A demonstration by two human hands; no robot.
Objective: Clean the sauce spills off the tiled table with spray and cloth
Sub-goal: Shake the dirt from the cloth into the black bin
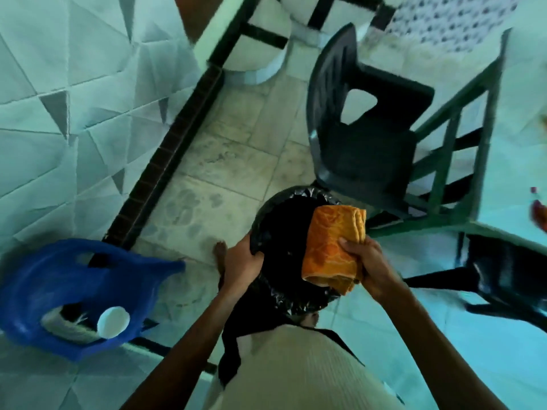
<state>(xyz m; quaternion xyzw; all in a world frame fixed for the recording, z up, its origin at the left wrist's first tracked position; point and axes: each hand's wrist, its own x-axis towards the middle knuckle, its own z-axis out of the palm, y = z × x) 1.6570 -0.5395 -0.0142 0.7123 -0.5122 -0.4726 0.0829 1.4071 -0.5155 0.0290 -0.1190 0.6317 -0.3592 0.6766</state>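
My right hand point(368, 264) grips a folded orange cloth point(331, 247) and holds it over the open mouth of a black bin lined with a black bag point(284, 232). My left hand point(242, 261) grips the bin's left rim. The tiled table point(521, 161) runs along the right edge of the view, with red sauce spills point(538, 214) on its surface. No spray bottle is in view.
A dark plastic chair point(370, 137) stands just behind the bin, beside the table's green frame point(444, 161). Another dark chair point(509, 285) is at the right. A blue plastic chair point(74, 291) at the lower left holds a white cup point(113, 321). A tiled wall point(59, 113) fills the left.
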